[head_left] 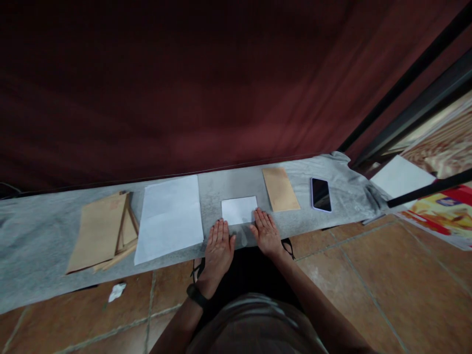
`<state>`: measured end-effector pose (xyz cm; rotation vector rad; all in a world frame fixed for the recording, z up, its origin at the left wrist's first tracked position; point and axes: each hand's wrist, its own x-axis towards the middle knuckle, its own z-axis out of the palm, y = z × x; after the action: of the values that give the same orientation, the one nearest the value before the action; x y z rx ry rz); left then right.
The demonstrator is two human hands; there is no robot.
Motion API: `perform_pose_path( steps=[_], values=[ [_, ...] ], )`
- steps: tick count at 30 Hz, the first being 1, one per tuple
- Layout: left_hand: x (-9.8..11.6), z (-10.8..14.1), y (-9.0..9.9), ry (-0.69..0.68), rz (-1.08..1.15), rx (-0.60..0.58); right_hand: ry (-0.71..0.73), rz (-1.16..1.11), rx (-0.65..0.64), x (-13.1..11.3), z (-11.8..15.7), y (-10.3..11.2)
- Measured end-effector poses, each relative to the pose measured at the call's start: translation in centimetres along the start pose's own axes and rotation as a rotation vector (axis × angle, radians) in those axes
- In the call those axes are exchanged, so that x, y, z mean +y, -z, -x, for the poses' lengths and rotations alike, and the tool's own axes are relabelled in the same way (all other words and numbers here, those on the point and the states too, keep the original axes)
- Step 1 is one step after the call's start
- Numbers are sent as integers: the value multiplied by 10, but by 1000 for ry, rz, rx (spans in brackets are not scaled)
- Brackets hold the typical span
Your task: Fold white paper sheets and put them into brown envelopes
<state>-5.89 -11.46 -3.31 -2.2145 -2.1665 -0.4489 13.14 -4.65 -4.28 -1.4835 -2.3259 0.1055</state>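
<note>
A small white folded sheet of paper point(239, 210) lies flat on the grey cloth-covered table in front of me. My left hand point(219, 246) rests flat at its lower left corner, fingers stretched out. At its right edge lies my right hand point(267, 232), palm down with the fingers extended and the tips touching or just beside the paper. Neither hand grips anything. To the right of the folded sheet is a brown envelope point(280, 189). Larger white sheets of paper point(169, 216) lie to the left of my left hand.
Several brown envelopes point(98, 231) are piled at the left. A phone point(321, 194) lies on the grey cloth point(236, 182) at the right. Behind the table hangs a dark red curtain point(206, 98). Black metal bars point(409, 78) and a colourful box point(442, 214) stand at the right.
</note>
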Motion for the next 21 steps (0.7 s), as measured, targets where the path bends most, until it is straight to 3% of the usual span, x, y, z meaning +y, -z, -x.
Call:
perform_pose_path(
  steps=[4, 7, 11, 21],
  values=[
    [12, -26, 1, -54, 29, -2, 33, -67, -44, -12, -21, 6],
    [21, -55, -3, -125, 48, -93, 74, -103, -78, -21, -42, 5],
    [21, -79, -14, -105, 18, -174, 71, -81, -104, -19, -59, -6],
    [0, -72, -32, 25, -26, -31, 23, 22, 28, -2, -50, -25]
  ],
)
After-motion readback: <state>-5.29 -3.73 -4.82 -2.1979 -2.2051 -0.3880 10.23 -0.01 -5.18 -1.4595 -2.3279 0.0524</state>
